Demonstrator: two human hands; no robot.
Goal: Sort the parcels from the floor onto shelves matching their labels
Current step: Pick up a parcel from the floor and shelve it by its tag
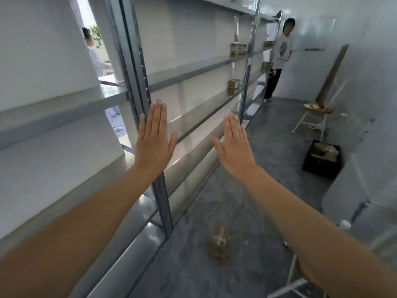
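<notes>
Both arms are stretched out in front of me. My left hand (154, 138) is flat, fingers straight and together, palm away, in front of a grey upright of the metal shelving (193, 72). My right hand (235, 147) is held the same way, flat and holding nothing, over the lower shelves. A small brown taped parcel (219, 244) lies on the grey floor below my arms. More brown parcels (239, 49) stand on a far upper shelf, and another stack of parcels (233, 87) sits one shelf lower.
A black crate (321, 166) of parcels stands on the floor at the right wall. Behind it is a folding chair (311, 121) with items on its seat. One person stands at the aisle's far end (279, 57); another is seen beyond the shelving at left (94, 52).
</notes>
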